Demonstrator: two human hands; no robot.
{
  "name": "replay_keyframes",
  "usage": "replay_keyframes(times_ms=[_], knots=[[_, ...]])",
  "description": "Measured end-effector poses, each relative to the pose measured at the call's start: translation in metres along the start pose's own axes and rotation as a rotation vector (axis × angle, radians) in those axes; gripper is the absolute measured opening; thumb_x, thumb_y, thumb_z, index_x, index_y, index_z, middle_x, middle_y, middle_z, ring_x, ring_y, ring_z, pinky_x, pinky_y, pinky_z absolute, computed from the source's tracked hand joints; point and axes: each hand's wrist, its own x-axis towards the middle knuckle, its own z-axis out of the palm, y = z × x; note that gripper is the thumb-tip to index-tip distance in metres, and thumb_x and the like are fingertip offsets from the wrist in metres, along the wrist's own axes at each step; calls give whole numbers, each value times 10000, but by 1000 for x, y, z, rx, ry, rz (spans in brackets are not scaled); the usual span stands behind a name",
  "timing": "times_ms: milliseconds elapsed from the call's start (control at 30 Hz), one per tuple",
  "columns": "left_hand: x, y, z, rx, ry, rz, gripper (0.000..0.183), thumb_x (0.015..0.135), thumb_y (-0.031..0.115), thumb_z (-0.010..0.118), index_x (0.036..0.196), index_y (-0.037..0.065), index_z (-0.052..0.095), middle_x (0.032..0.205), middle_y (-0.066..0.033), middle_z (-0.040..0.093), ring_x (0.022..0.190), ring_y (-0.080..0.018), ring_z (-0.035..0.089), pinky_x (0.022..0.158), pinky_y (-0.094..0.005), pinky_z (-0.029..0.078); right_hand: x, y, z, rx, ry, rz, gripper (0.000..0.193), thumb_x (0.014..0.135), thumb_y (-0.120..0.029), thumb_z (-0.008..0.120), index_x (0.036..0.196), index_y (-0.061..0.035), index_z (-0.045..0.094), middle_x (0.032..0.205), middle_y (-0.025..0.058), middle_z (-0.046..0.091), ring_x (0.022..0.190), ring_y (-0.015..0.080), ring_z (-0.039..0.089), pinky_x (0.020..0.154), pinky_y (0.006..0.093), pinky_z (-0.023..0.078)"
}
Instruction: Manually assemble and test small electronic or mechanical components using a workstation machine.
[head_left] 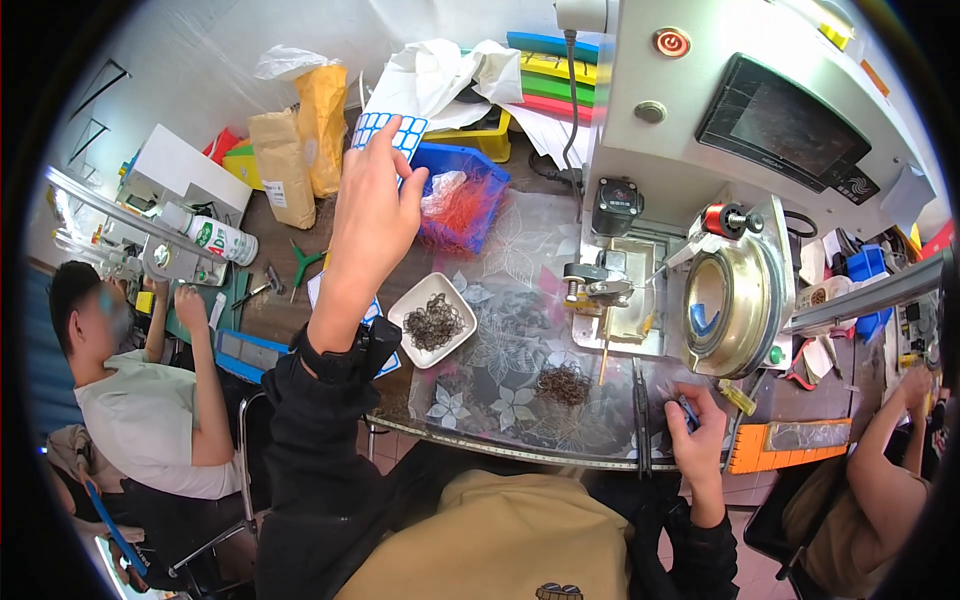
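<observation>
My left hand (375, 215) reaches to the far side of the table, index finger stretched out and thumb apart. Its fingertips overlap a sheet of blue-bordered labels (408, 135) beside a blue bin (470, 165) of thin red wire pieces. Under that forearm is a white dish (400, 302) of dark, curly wire pieces (434, 322). My right hand (697, 430) is closed at the near table edge, thumb and fingers pinching a small bluish-grey thing (687, 412) mostly hidden by them. Black tweezers (641, 410) lie left of it, and a heap of dark wire loops (563, 383) farther left.
A white machine (640, 130) with a screen (785, 120) and a metal ring (720, 305) stands at the right. Paper bags (282, 170), a white bottle (222, 238) and a green tool (304, 265) occupy the left. Co-workers sit on both sides.
</observation>
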Motion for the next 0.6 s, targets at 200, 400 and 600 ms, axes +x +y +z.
replay_keyframes(times_ms=[200, 400, 600], knots=[[-6, 16, -6, -332, -112, -172, 536, 926, 69, 623, 1427, -44, 470, 901, -113, 698, 1124, -245, 636, 1007, -381, 450, 0, 7, 0, -8, 36, -94, 288, 866, -79, 703, 1131, 20, 647, 756, 50, 646, 639, 75, 519, 603, 224, 414], [-33, 40, 0, -420, -283, 173, 460, 962, 136, 583, 1381, -34, 503, 1133, -171, 692, 1177, -335, 605, 1043, -398, 443, 0, 3, 3, -265, 160, -282, 313, 811, -31, 701, 1116, 3, 642, 906, 124, 593, 766, 243, 581, 683, 323, 465], [-73, 92, 37, -521, -549, 174, 525, 924, 91, 601, 1412, -39, 456, 1426, -238, 486, 1347, -382, 449, 1118, -429, 361, 1, -22, 0, -282, 110, -399, 227, 777, -11, 718, 1000, -13, 671, 885, 133, 615, 805, 309, 592, 720, 402, 463]])
